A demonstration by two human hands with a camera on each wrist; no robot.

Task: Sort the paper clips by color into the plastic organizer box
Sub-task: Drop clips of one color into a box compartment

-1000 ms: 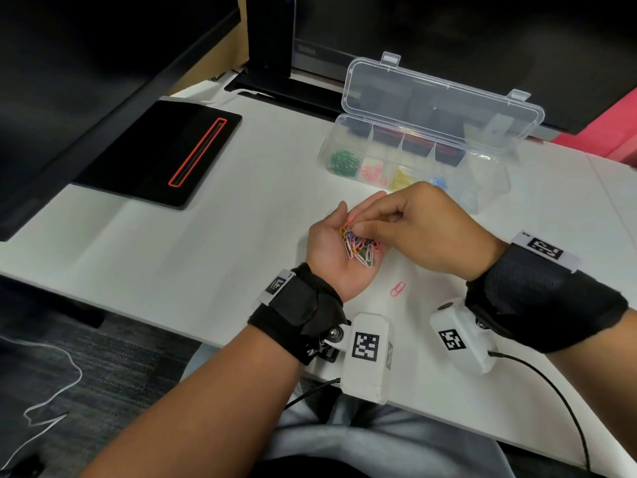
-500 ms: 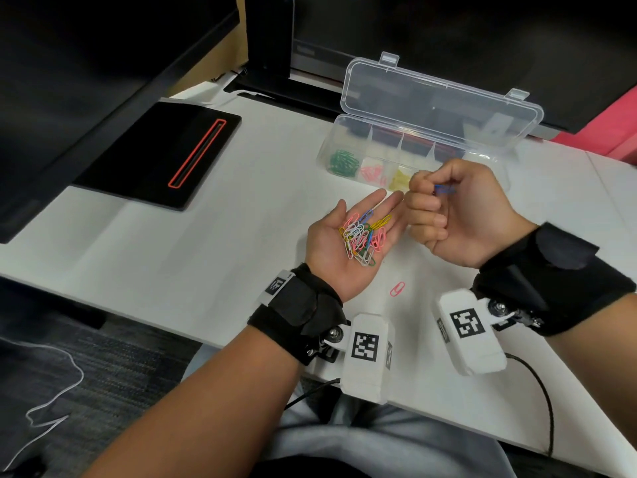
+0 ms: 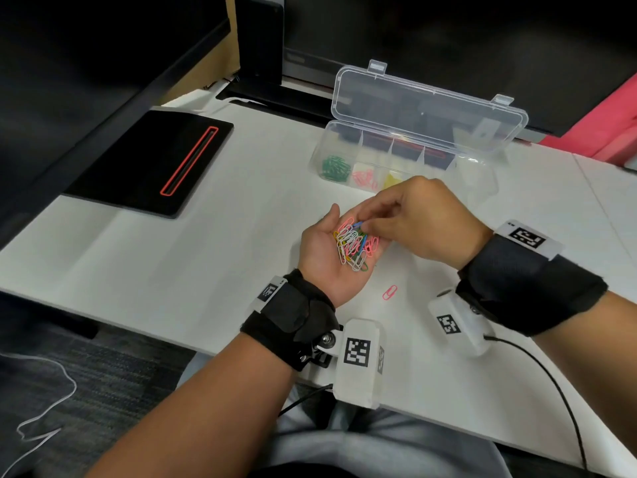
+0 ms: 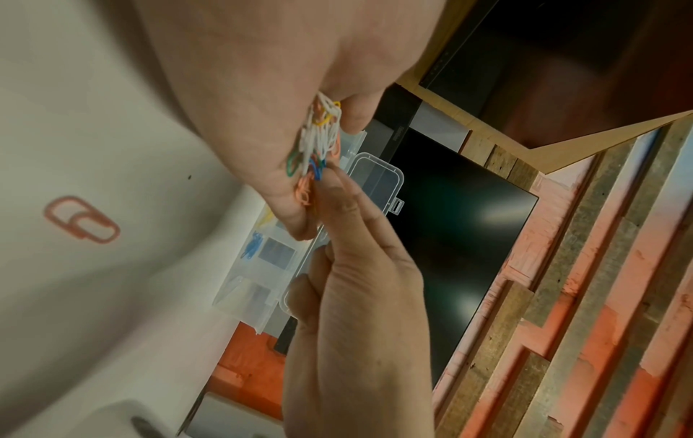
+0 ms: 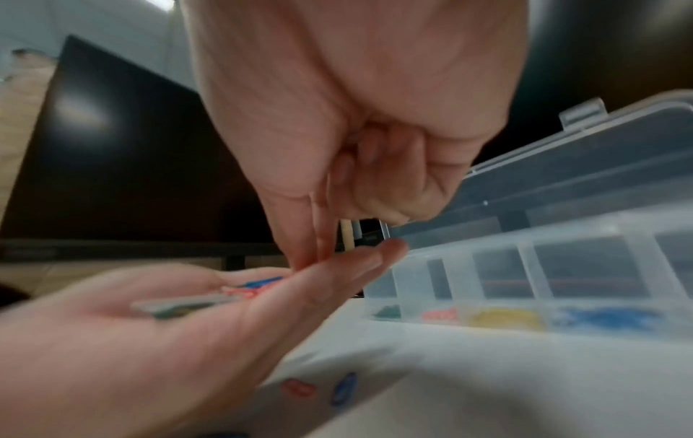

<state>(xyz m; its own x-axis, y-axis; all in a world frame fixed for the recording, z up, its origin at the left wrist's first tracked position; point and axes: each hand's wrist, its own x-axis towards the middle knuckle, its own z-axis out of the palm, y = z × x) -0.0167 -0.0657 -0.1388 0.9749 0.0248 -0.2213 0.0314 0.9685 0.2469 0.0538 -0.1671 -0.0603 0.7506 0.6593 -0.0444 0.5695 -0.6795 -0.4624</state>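
My left hand lies palm up over the white table, fingers relaxed, carrying a pile of mixed-colour paper clips. My right hand reaches down into the pile. Its thumb and forefinger pinch a blue paper clip, and its other fingers are curled. Behind the hands the clear organizer box stands with its lid up. Green clips, pink clips and yellow clips fill separate compartments, and blue clips fill the one beside them. One pink clip lies loose on the table.
A black pad with a red stripe lies at the left. Dark monitors and a monitor stand line the back edge. A black cable runs from my right wrist camera over the table's near edge.
Half a second ago my right hand was raised near the box with a blue clip. It has come back down onto the pile in my left palm, which has stayed put.
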